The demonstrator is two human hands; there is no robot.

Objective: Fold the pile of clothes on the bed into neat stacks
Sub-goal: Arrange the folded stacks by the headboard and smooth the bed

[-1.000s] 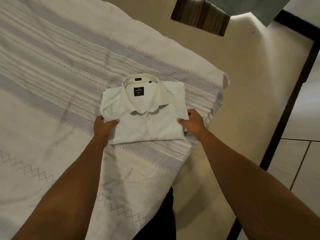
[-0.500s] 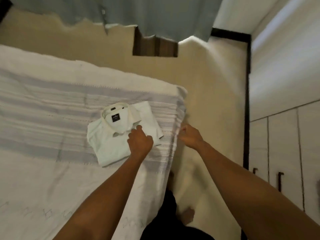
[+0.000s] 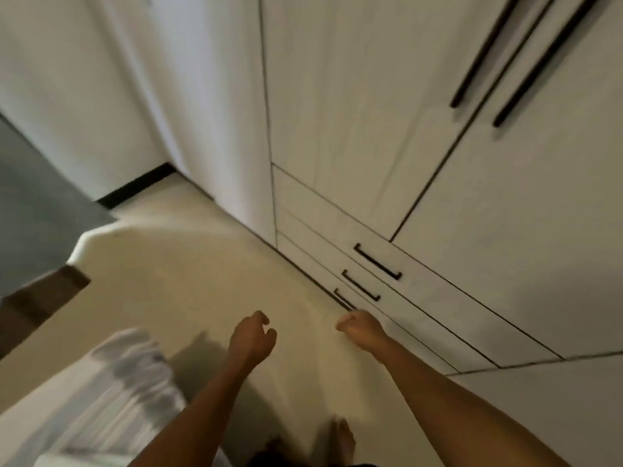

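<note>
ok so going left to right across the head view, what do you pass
bed cover → left hand → right hand → wardrobe door handles

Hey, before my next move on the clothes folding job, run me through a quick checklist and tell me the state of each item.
1. Left hand free: ok, fingers loosely curled, holding nothing.
2. Right hand free: ok, loosely curled, holding nothing.
3. Clothes pile in view: not ok, only a blurred corner of the bed shows at lower left.
4. Folded stack neat: cannot tell, none in view.
5. Wardrobe drawers shut: ok, the fronts look flush.
</note>
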